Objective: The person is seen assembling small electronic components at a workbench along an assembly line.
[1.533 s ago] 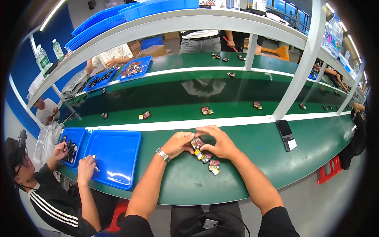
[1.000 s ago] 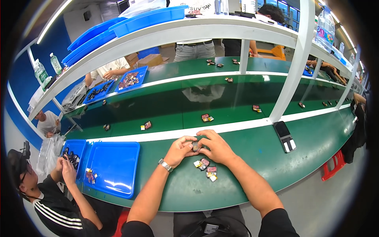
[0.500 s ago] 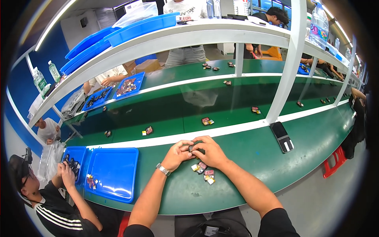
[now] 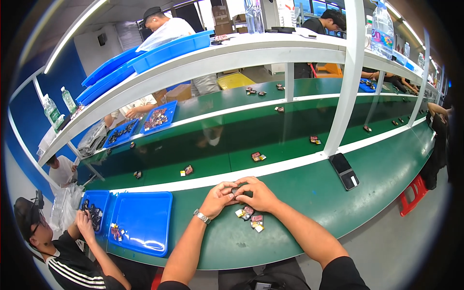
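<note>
My left hand [image 4: 217,199], with a metal watch on its wrist, and my right hand [image 4: 260,194] meet over the near strip of green table. Their fingers pinch a small dark piece [image 4: 235,190] between them; most of it is covered, so its kind is hidden. Just below my hands lie two small black-and-red parts with white and yellow tabs, one part [image 4: 247,211] partly beside the other part [image 4: 257,222]. Neither is touched by my fingers.
To the left stand a blue tray [image 4: 141,241] with a few small parts and a blue bin [image 4: 94,195] of black parts, where a co-worker's hands [image 4: 84,223] are busy. A phone-like black device [image 4: 344,171] lies right. A white post [image 4: 344,92] rises beyond; small parts [image 4: 258,156] dot the green belt.
The whole view has shifted slightly. My hands stay together on the small dark piece. Behind the shelf, a person in white has moved left and turned sideways.
</note>
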Motion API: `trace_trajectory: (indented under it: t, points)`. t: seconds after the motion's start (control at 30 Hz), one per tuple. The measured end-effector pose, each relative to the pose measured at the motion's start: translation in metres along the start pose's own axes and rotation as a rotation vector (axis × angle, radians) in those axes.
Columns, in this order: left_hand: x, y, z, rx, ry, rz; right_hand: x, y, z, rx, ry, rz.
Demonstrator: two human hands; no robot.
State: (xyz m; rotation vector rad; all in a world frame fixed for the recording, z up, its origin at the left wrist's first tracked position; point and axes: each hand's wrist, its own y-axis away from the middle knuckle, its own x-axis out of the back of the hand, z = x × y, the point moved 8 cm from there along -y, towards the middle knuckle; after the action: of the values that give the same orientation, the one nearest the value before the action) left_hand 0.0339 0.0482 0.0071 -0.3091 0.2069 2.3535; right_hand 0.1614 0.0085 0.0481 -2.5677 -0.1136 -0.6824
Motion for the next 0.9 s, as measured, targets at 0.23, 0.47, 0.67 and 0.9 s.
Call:
trace_trajectory:
  t: [0.23,0.47,0.67,0.9]
  points:
    - [0.001,-0.001,-0.002,-0.014,0.017,-0.018,0.001,0.005,-0.006,-0.012,0.105,0.13]
    - [0.005,-0.002,-0.005,-0.024,0.034,-0.017,0.0,0.005,-0.004,-0.021,0.085,0.177]
    - [0.004,-0.002,-0.004,-0.024,0.03,-0.004,-0.002,0.006,0.002,-0.058,0.052,0.187]
    - [0.003,-0.002,-0.004,-0.014,0.01,0.011,-0.003,0.006,0.002,-0.081,0.02,0.188]
